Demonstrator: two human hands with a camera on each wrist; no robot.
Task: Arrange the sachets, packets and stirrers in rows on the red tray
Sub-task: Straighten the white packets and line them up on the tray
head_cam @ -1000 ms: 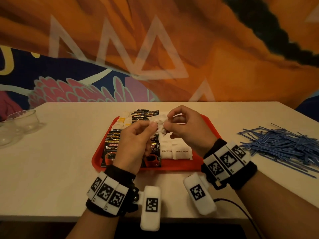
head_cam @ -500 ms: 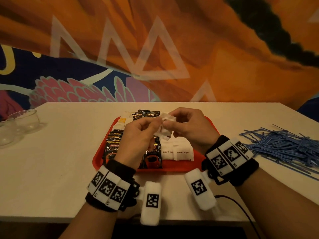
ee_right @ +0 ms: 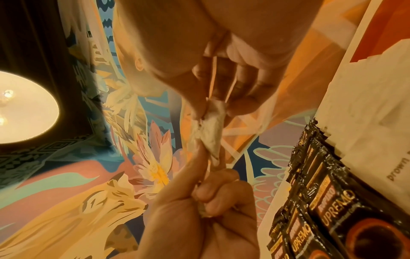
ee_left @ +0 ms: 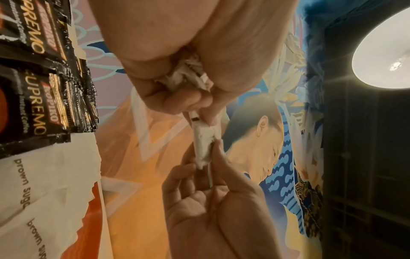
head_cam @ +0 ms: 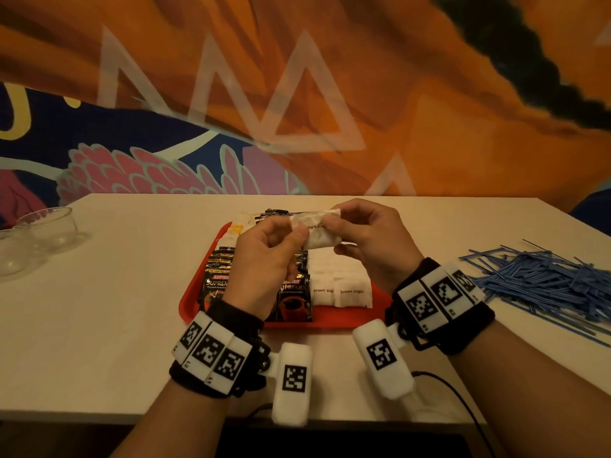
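brown sugar sachet: matt white paper, crumpled | coffee packets: glossy black foil-like film | red tray: smooth plastic | stirrers: thin blue plastic | bowls: clear, glossy | bench: smooth matt

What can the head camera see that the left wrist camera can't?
Only the head view shows the blue stirrers heaped on the table and the glass bowls. Only the left wrist view shows a bright lamp. Both show the left hand and right hand pinching a white sachet between them, plus the black coffee packets and brown sugar sachets on the red tray.
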